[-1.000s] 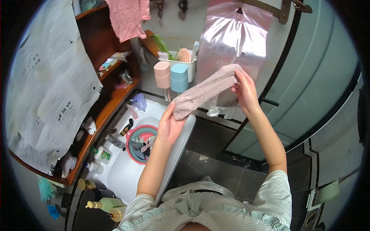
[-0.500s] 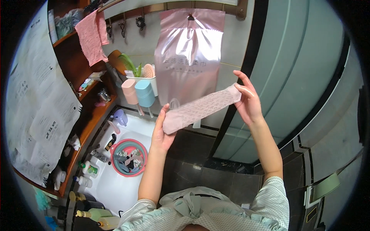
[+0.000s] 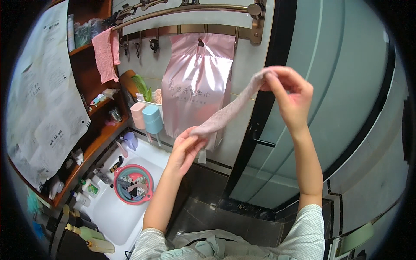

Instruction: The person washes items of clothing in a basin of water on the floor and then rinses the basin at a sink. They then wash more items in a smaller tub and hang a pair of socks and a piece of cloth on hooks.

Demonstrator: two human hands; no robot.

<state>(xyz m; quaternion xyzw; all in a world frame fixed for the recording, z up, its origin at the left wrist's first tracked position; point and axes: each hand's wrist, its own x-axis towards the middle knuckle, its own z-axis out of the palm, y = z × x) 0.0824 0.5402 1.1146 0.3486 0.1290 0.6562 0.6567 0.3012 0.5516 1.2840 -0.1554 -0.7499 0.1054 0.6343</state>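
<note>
A pale pink, lacy sock [image 3: 229, 112] is stretched slantwise in the air between my two hands. Its lower left end is pinched in my left hand [image 3: 185, 152], thumb against fingers. Higher up at the right, my right hand [image 3: 291, 93] grips the other end between thumb and curled fingers. The sock looks narrow, seen nearly edge-on, and crosses in front of a shiny pink hanging pack [image 3: 190, 86]. Down to the left, small grey, white and pink cloth pieces [image 3: 132, 186] lie in a pink and grey-green basin [image 3: 148, 196].
The basin stands in a white sink [image 3: 125, 223] with bottles [image 3: 89, 188] along its left side. A metal rail [image 3: 190, 9] with hooks spans the wall above. A wooden shelf [image 3: 86, 147] borders the left. At the right is a frosted glass door [image 3: 338, 86] with a black handle [image 3: 263, 142].
My right hand has risen and the sock has turned from flat and broad to narrow, sloping more steeply. The view has tipped up, showing more of the rail.
</note>
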